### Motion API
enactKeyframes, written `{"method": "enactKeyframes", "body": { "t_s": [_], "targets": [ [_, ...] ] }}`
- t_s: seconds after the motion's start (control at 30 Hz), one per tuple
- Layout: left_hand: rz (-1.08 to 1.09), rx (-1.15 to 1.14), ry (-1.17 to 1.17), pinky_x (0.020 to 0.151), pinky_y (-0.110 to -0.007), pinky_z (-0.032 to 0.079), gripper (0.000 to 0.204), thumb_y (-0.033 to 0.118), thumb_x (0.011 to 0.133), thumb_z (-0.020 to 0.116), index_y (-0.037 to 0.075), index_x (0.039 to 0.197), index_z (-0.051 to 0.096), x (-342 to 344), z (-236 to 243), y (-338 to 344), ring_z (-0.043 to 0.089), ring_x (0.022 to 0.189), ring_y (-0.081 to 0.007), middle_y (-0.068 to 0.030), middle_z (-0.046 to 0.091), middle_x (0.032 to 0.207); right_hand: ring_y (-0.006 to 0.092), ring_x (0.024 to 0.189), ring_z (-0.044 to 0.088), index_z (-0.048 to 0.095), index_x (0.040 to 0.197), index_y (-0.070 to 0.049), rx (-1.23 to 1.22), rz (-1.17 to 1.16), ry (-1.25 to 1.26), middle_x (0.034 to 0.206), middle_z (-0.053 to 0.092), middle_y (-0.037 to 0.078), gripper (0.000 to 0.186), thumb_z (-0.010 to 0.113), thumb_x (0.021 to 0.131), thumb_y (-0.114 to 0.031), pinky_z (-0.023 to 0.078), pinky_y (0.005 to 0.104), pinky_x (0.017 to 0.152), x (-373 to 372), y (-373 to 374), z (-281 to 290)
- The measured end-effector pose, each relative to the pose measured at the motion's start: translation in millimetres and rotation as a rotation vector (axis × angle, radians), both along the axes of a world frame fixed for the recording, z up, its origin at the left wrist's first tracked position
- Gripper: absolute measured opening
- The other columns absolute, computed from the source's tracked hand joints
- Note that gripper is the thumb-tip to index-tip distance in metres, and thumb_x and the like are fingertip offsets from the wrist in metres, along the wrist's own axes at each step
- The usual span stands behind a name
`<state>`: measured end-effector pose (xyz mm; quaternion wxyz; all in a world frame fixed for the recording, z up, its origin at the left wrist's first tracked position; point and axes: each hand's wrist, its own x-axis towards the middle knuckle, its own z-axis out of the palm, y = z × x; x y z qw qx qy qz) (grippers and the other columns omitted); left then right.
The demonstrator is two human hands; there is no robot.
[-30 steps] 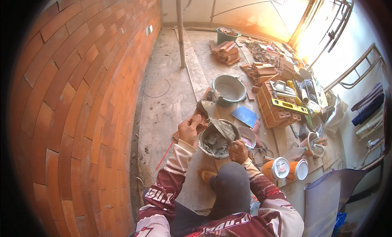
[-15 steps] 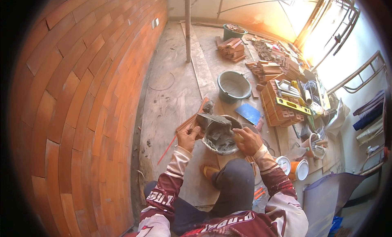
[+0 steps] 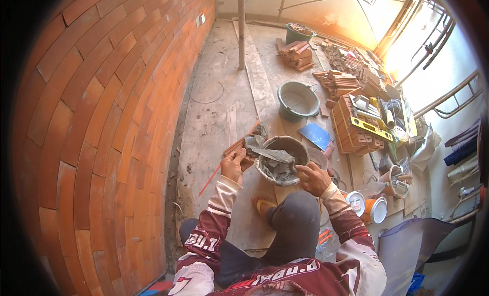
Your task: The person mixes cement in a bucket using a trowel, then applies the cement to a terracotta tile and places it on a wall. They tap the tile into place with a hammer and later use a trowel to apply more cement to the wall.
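My left hand (image 3: 234, 165) is closed on a thin brick tile (image 3: 250, 149), its face largely hidden under grey mortar. In my right hand (image 3: 313, 178) is a trowel (image 3: 276, 155), the fingers wrapped round its handle. The trowel's blade points left toward the tile, over a bucket (image 3: 301, 151) with a mortar-smeared rim. Wet grey mortar (image 3: 279, 172) lies inside that bucket, just in front of my bent knee. Beyond my left hand, a clump of mortar (image 3: 261, 129) shows beside reddish strips (image 3: 235, 146) on the floor.
On the left rises a brick-clad wall (image 3: 102, 143). Ahead stand a green tub (image 3: 286, 110) and an upright pole (image 3: 242, 36). To the right are a blue sheet (image 3: 315, 136), stacked hollow bricks (image 3: 346, 128) with a yellow level (image 3: 372, 129), piles of brick tiles (image 3: 340, 84), and orange-white pails (image 3: 375, 210).
The trowel blade has come down and right from above the tile to over the bucket. My right hand has lowered slightly; my left still holds the tile. The view has shifted a little.
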<state>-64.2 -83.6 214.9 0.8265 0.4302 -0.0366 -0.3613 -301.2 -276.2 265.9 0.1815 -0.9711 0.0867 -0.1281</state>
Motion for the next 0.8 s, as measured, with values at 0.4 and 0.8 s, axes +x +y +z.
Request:
{"method": "enactKeyframes", "body": {
  "t_s": [0.4,0.8],
  "targets": [
    [0.016,0.045,0.127,0.084,-0.037,0.057,0.023,0.013,0.098,0.055,-0.002,0.113,0.064,1.4,10.1,-3.1,0.066,0.082,-0.0205,-0.0075,0.067,0.088,0.0329,0.083,0.065,0.06,0.121,-0.022,0.04,-0.259,-0.04,0.1,0.058,0.01,0.05,0.07,0.072,-0.017,0.055,0.0428,0.068,-35.5,-8.2,-27.9],
    [-0.062,-0.019,0.337,0.081,-0.04,0.061,0.02,0.007,0.095,0.055,-0.004,0.112,0.055,-40.1,26.1,-57.0,0.068,0.092,-0.0322,-0.0189,0.066,0.102,0.0333,0.085,0.06,0.048,0.124,-0.016,-0.01,-0.449,-0.455,0.102,0.052,0.013,0.057,0.079,0.077,-0.025,0.053,0.0433,0.061,-17.4,10.4,-126.8]
  ]
}}
